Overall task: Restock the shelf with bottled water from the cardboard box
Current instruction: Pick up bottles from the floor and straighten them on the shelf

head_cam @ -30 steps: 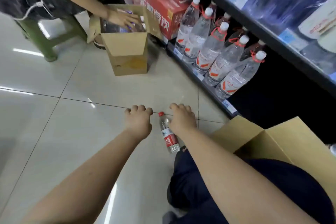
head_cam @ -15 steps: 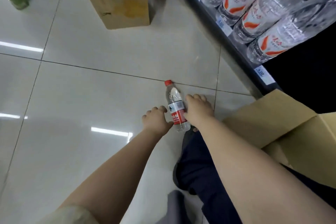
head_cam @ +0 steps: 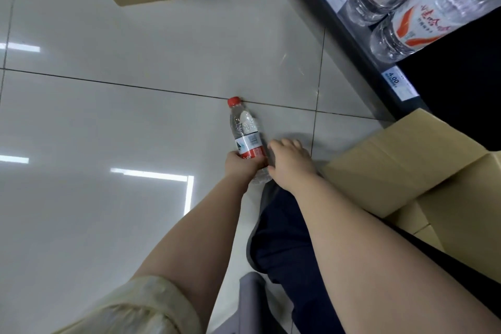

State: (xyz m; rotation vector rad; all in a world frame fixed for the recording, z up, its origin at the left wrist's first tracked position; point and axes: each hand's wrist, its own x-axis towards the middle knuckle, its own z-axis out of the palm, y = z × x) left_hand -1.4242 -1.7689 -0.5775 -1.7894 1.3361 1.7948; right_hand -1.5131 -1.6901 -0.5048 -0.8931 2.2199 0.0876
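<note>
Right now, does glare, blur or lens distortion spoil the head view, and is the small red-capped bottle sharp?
Head view: bright glare streaks the glossy floor tiles but misses the small bottle, whose cap and label read fairly sharp; the large shelf bottles are soft and smeared; wide-angle distortion slants the shelf edge; a faint shadow lies beside the right hand.
</note>
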